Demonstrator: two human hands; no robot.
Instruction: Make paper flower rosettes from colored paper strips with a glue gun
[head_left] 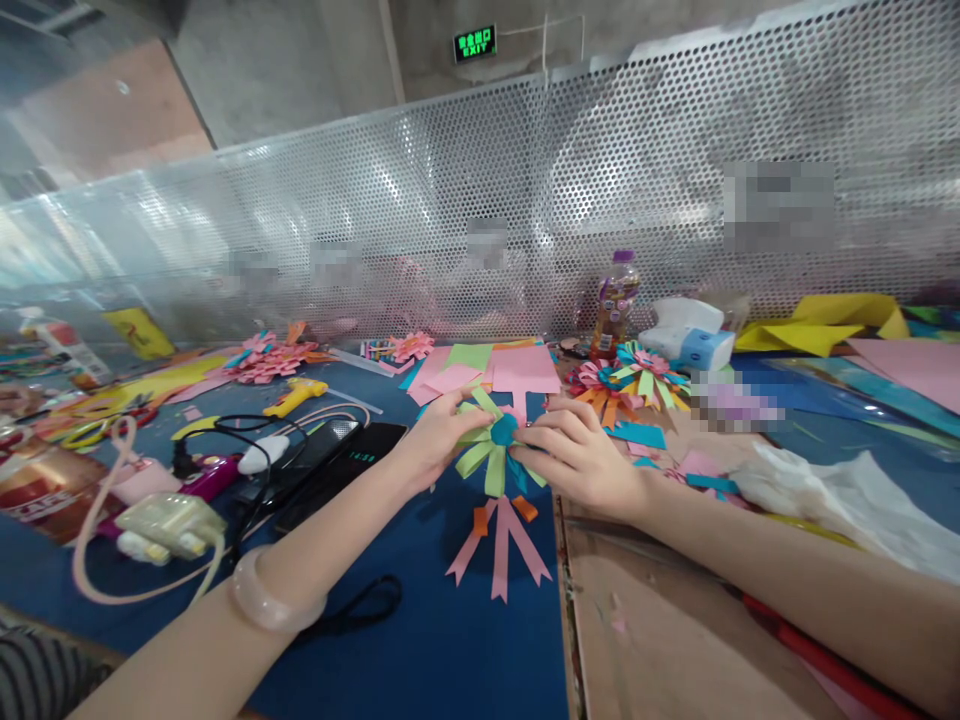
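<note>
A paper flower (495, 468) with light green loops and a blue round centre sits between my hands in the head view. From the left, my left hand (439, 440) grips its green loops, the thumb and some fingertips partly hidden. On the opposite side, my right hand (574, 450) has its bent fingers closed at the flower's edge by the blue centre. Just below, pink paper strips (501, 550) with notched ends fan out on the blue mat (420, 650), with small orange paper pieces (481, 520) beside their top.
Left of my arm lie a phone (352, 470), cables, a plug adapter (171, 525) and a yellow glue gun (296, 397). Pink paper sheets (525, 368) lie beyond my hands. A drink bottle (615, 300), tissue pack (690, 335) and finished-looking paper flowers (652, 375) stand at right, before a perforated metal screen (450, 200).
</note>
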